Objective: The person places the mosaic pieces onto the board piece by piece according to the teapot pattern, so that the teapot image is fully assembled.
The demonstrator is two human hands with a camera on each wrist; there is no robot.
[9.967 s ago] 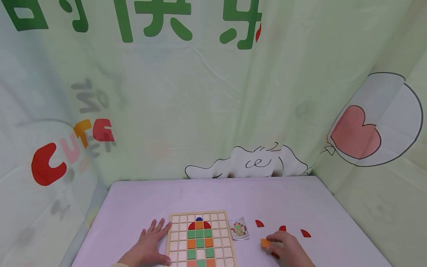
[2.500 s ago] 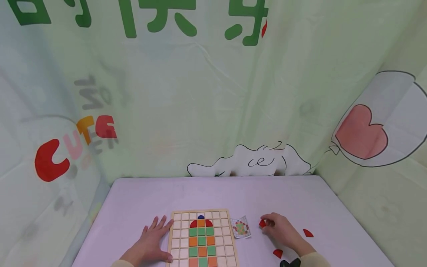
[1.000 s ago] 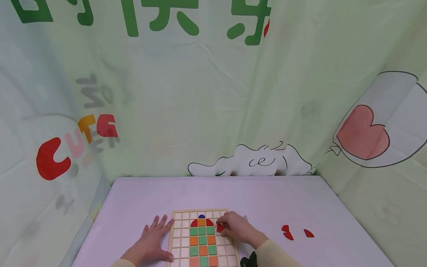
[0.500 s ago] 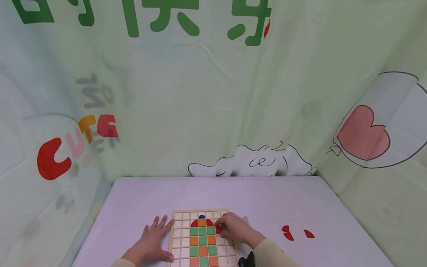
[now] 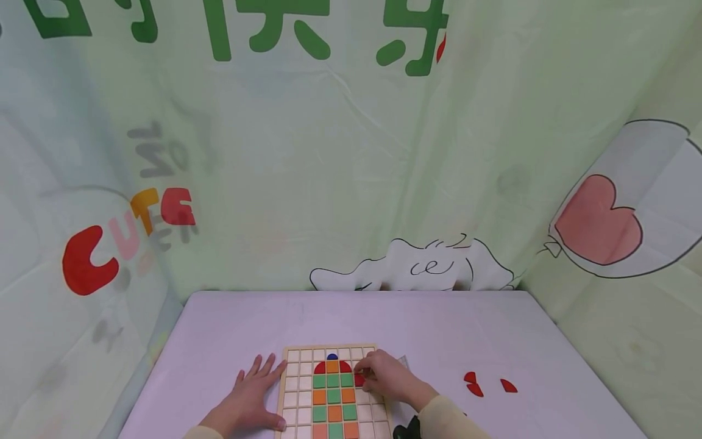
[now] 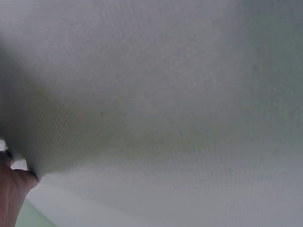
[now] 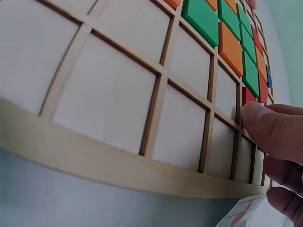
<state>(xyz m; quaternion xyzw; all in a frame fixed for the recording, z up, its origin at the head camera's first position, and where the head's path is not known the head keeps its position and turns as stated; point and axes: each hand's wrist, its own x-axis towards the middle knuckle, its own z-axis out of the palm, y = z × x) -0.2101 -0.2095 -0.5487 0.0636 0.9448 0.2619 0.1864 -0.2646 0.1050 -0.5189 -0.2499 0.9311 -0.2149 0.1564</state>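
A wooden grid board (image 5: 290, 384) lies on the table, with green, orange, red and blue tiles in its middle columns. My left hand (image 5: 247, 396) rests along the board's left edge, fingers spread. At the board's right side, my right hand (image 5: 392, 379) holds a red quarter-circle tile (image 5: 359, 380) between thumb and fingers. That tile sits at the cell just right of the upper green row. In the right wrist view the thumb lies against the red tile (image 7: 247, 96), mostly hiding it. The left wrist view catches only part of the left hand (image 6: 14, 189) beside pale fabric.
Several red quarter-circle tiles (image 5: 509, 386) lie on the purple table (image 5: 241, 323) to the right. A printed pattern card (image 5: 404, 361) is mostly hidden behind my right hand; its corner shows in the right wrist view too. Printed curtains (image 5: 263, 152) surround the table.
An orange tile went from the right side into the board's middle column. Then my right hand brought a red quarter-circle from the table to the board. The left hand stayed put.
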